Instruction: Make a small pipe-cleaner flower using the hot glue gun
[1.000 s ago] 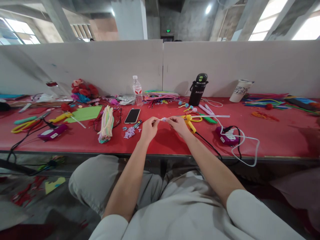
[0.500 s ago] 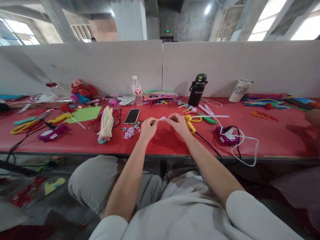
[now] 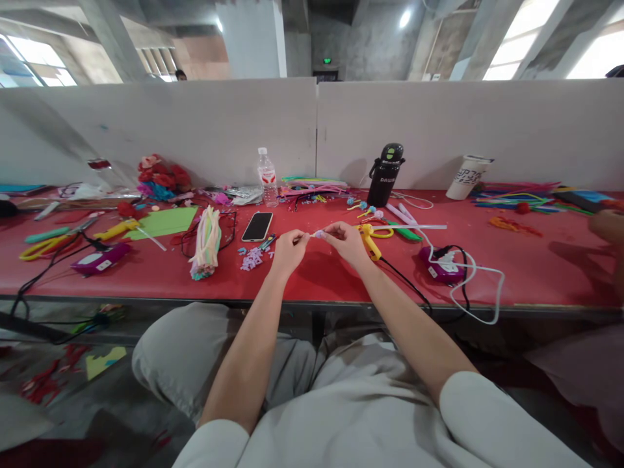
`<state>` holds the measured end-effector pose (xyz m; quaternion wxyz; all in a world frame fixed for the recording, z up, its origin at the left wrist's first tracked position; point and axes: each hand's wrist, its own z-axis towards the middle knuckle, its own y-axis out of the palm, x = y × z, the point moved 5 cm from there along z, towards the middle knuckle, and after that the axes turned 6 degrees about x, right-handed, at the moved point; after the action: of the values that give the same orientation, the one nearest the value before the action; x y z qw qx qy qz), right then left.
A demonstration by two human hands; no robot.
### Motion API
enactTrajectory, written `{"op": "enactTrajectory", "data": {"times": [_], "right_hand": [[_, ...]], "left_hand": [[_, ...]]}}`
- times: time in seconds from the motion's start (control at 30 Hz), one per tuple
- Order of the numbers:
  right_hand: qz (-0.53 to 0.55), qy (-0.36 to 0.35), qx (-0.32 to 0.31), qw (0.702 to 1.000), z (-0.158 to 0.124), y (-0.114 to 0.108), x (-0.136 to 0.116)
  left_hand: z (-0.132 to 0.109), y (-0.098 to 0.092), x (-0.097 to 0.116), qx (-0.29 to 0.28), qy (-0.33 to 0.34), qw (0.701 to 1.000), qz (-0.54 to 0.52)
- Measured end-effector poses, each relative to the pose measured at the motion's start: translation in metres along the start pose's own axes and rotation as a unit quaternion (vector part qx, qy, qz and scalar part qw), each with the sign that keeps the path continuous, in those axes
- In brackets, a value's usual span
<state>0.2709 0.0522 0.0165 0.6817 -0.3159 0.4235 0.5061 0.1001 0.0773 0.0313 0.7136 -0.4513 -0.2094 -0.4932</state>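
Over the red tabletop, a small lilac craft piece with a short pale stem spans the gap between my hands. My left hand pinches the stem end. Closed at the fingertips, my right hand is at the lilac end and partly covers it. Left of my left hand lies a pile of small lilac pieces, beside a dark phone. Just right of my right hand rests a yellow glue gun with a clear glue stick in it. Small blue-headed pieces on stems lie behind.
A bundle of pale pipe cleaners stands left. Along the back are a water bottle, a black flask and a paper cup. A purple power strip with cables sits right. Another person's hand is at the right edge.
My right fingers have shifted slightly and cover more of the lilac piece. My left hand stays about where it was. The other person's hand at the right edge has moved a little.
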Motion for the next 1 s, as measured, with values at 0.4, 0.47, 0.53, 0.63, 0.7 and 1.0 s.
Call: {"op": "enactTrajectory", "data": {"times": [0.4, 0.47, 0.53, 0.63, 0.7, 1.0], "right_hand": [[0.143, 0.1, 0.005, 0.985, 0.003, -0.001, 0.016], [0.153, 0.121, 0.015, 0.981, 0.003, -0.001, 0.017], [0.141, 0.126, 0.013, 0.982, 0.003, -0.001, 0.016], [0.106, 0.119, 0.007, 0.987, 0.002, 0.0, 0.016], [0.094, 0.114, 0.006, 0.989, 0.001, 0.0, 0.016], [0.056, 0.083, 0.003, 0.995, 0.002, -0.001, 0.019]], "left_hand": [[0.0, -0.003, 0.001, 0.007, -0.007, 1.0, 0.003], [0.0, -0.003, 0.001, 0.007, -0.008, 1.0, -0.001], [0.0, -0.002, 0.001, 0.005, -0.004, 1.0, -0.007], [0.0, 0.0, 0.001, -0.001, 0.003, 1.0, -0.011], [-0.001, 0.0, 0.001, -0.004, 0.007, 1.0, -0.01], [-0.002, 0.0, 0.003, -0.001, 0.019, 1.0, -0.002]]}}
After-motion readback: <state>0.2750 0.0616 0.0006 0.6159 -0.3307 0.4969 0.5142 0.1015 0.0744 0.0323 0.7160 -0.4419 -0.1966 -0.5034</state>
